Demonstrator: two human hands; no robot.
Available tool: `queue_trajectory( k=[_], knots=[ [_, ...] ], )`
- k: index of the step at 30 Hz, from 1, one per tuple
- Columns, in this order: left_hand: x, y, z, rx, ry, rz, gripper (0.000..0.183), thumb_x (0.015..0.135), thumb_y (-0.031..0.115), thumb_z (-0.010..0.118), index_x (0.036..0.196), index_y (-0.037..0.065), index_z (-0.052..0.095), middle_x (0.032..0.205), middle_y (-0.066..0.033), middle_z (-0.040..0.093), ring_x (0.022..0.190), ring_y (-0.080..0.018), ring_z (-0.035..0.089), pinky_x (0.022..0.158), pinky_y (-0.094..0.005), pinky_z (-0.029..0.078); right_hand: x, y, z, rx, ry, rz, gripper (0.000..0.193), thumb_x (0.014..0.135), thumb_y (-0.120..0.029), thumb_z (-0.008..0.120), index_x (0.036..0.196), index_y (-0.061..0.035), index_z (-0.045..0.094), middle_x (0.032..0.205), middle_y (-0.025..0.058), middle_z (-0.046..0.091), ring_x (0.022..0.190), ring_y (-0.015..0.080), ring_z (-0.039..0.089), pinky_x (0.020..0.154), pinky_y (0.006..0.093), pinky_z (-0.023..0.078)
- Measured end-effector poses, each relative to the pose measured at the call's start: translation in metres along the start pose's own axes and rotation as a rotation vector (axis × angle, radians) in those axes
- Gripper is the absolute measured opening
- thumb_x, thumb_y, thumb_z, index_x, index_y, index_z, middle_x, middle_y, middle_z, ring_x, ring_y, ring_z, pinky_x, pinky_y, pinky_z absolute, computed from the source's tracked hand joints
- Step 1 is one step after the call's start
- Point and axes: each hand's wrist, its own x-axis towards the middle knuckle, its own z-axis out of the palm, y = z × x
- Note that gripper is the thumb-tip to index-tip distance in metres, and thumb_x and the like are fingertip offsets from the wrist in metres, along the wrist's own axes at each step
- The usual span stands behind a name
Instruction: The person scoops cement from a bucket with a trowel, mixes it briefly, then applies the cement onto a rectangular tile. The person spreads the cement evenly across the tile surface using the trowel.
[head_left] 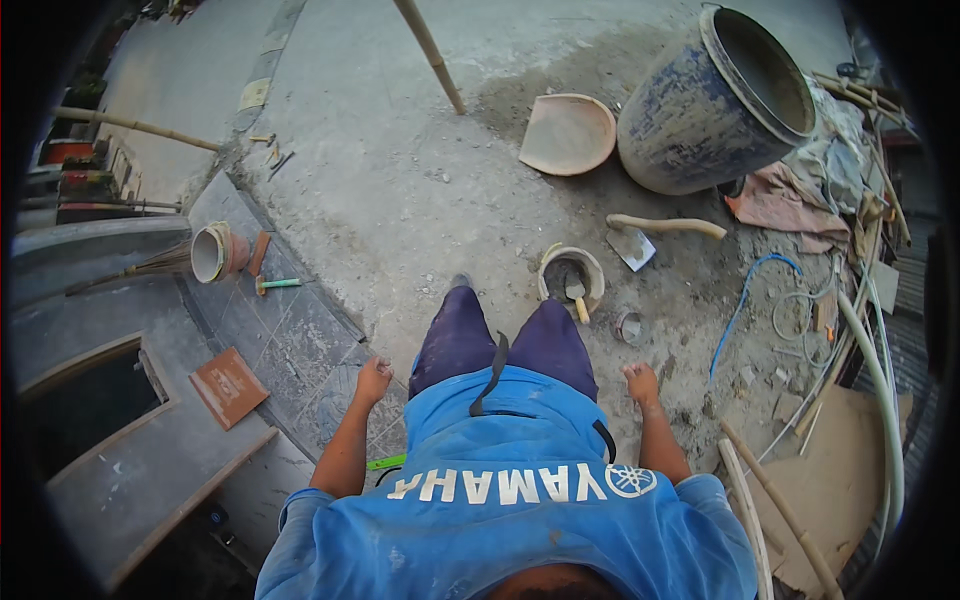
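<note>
My left hand hangs beside my left thigh, above the tiled ledge. Its fingers are loosely curled, a little apart, and nothing shows in them. On the other side my right hand hangs past my right thigh, over the dusty ground, likewise loose and without an object. A small round container on the ground is the thing nearest to it. Just beyond my right knee stands a bucket with grey stuff inside and a wooden-handled tool leaning in it.
Ahead right, a large mortar-stained drum leans beside a cut-off scoop and a wooden-handled hoe. Hoses and bamboo poles lie right. The left ledge holds another bucket, a green-handled hammer and a brown tile.
</note>
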Motion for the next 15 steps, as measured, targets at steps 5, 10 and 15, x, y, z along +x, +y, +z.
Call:
queue_trajectory(
  k=[5,10,15],
  knots=[
    [0.01,0.058,0.065,-0.101,-0.121,-0.16,0.041,0.079,0.018,0.072,0.111,-0.001,0.055,0.101,-0.0174,0.061,0.085,-0.0256,0.062,0.075,-0.0346,0.05,0.079,0.02,0.033,0.177,-0.101,0.275,0.044,0.084,-0.034,0.07,0.106,0.0031,0.058,0.088,0.0137,0.067,0.076,0.0208,0.063,0.071,0.0329,0.05],
    [0.021,0.045,0.185,0.159,-0.283,-0.188,0.069,0.075,0.035,0.075,0.127,0.002,0.045,0.123,-0.0256,0.047,0.116,-0.0384,0.047,0.096,-0.0453,0.041,0.183,0.04,0.135,-0.056,-0.117,0.305,0.047,0.083,-0.035,0.068,0.114,-0.0006,0.057,0.106,0.0203,0.063,0.099,0.0339,0.061,0.087,0.0393,0.048],
    [0.022,0.055,0.241,0.517,-0.475,-0.391,0.094,0.072,0.048,0.073,0.144,0.01,0.026,0.143,-0.0269,0.03,0.131,-0.0433,0.034,0.104,-0.0541,0.033,0.302,0.01,0.263,-0.382,-0.147,-0.242,0.059,0.084,-0.022,0.066,0.137,-0.0087,0.042,0.142,0.0166,0.038,0.128,0.0338,0.04,0.105,0.0423,0.036]
  ],
)
